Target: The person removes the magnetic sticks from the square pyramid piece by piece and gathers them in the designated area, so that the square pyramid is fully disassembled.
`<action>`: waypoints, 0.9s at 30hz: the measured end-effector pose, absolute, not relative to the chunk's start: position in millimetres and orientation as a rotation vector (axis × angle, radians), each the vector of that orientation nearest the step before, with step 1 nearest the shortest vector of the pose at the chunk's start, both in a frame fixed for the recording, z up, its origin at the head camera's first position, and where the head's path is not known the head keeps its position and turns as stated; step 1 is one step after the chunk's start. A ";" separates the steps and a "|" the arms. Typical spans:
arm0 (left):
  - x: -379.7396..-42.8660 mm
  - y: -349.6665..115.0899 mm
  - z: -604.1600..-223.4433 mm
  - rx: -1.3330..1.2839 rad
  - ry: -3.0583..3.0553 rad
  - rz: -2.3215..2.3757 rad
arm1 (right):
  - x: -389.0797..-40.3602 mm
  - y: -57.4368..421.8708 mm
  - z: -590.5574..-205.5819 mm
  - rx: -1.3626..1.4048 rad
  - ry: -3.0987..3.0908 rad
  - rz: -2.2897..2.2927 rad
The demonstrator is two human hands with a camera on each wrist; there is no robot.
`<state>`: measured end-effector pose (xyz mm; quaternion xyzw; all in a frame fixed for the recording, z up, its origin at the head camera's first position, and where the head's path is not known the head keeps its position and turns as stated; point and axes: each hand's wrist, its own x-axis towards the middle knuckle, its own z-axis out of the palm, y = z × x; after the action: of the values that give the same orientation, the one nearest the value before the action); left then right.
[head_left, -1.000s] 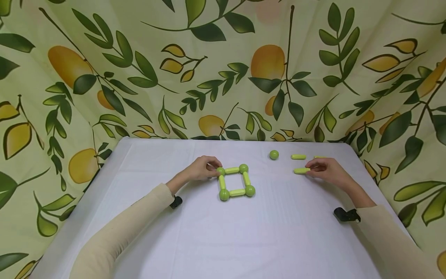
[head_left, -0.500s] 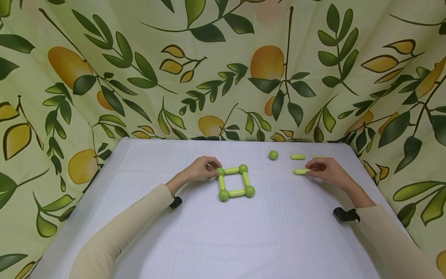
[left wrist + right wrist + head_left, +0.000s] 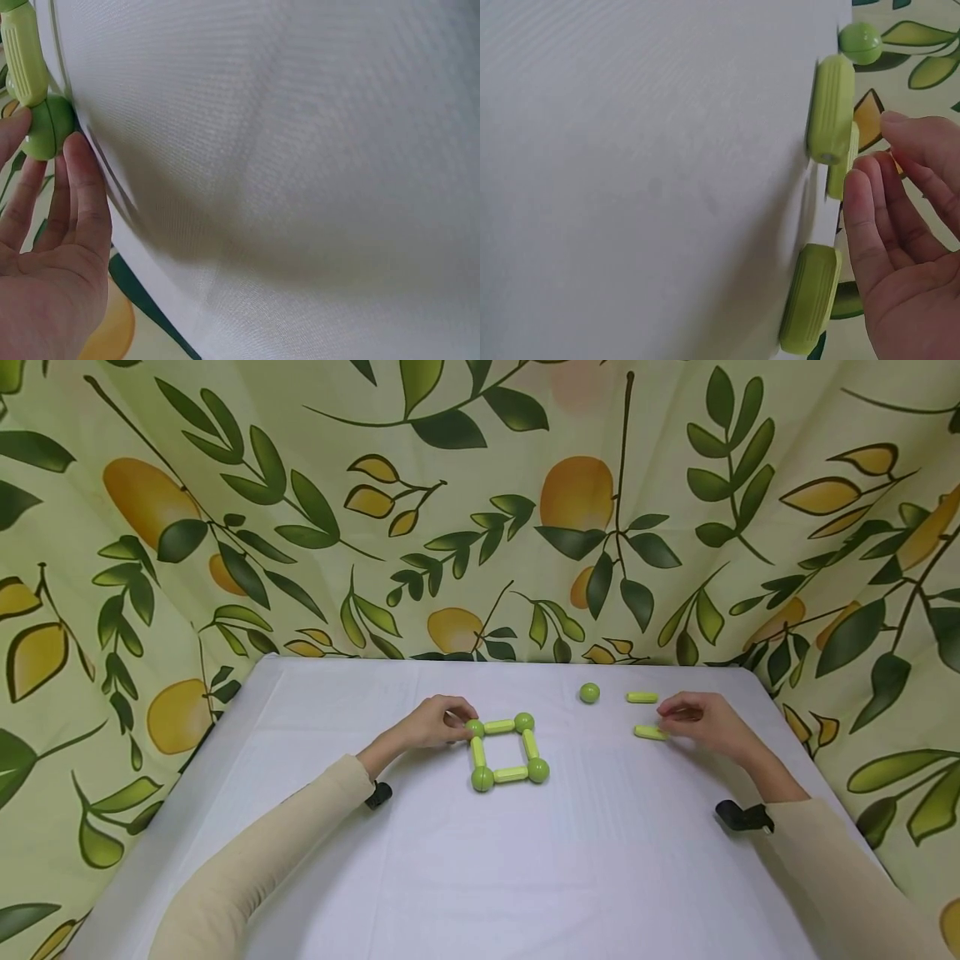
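Left hand (image 3: pixel 438 722): your thumb and fingers are clamped on the far-left ball (image 3: pixel 475 728), from your side of the square (image 3: pixel 512 774) nearest that arm.
Square: it lies flat on the white cloth (image 3: pixel 585 877) in front of you, four green balls at its corners and four paler rods joining them.
Right hand (image 3: pixel 705 722): your thumb and fingertips stand apart with a gap between them, holding nothing, just beside the near rod's (image 3: pixel 650 733) right end.
Near rod: it lies to the right of the square, well apart from it and slightly slanted.
Far rod (image 3: pixel 642 697): it lies just beyond the near rod, closer to the table's far edge.
Third rod (image 3: pixel 810 300): your right wrist view shows it beside that hand.
Loose ball (image 3: pixel 590 693): it sits left of the far rod, near the far edge.
Wrists: you wear a black device (image 3: pixel 742 816) on each, at the cuffs of your beige sleeves (image 3: pixel 270 843).
Backdrop: a curtain (image 3: pixel 330 452) printed with fruit and leaves.
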<state>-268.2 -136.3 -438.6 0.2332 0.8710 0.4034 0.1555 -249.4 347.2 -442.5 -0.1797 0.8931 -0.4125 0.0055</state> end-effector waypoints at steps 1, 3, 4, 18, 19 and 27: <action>-268.3 -136.2 -438.6 0.668 2.494 1.156 | -249.6 345.9 -441.7 -0.557 2.791 -1.302; -268.5 -135.9 -438.9 0.670 2.491 1.160 | -250.5 342.2 -440.5 -0.550 2.783 -1.332; -268.5 -135.8 -439.0 0.670 2.489 1.163 | -251.3 339.7 -440.3 -0.553 2.777 -1.346; -269.0 -131.7 -440.3 0.676 2.480 1.161 | -265.9 289.7 -442.2 -0.620 2.621 -1.508; -268.7 -131.8 -440.0 0.675 2.477 1.163 | -266.7 286.1 -442.6 -0.628 2.608 -1.513; -267.4 -133.6 -439.3 0.740 2.452 1.202 | -272.3 253.7 -447.1 -0.641 2.469 -1.576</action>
<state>-267.4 -133.6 -439.3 0.2585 0.8561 0.4196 0.1556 -272.3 253.7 -447.1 -0.2132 0.8213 -0.5243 0.0716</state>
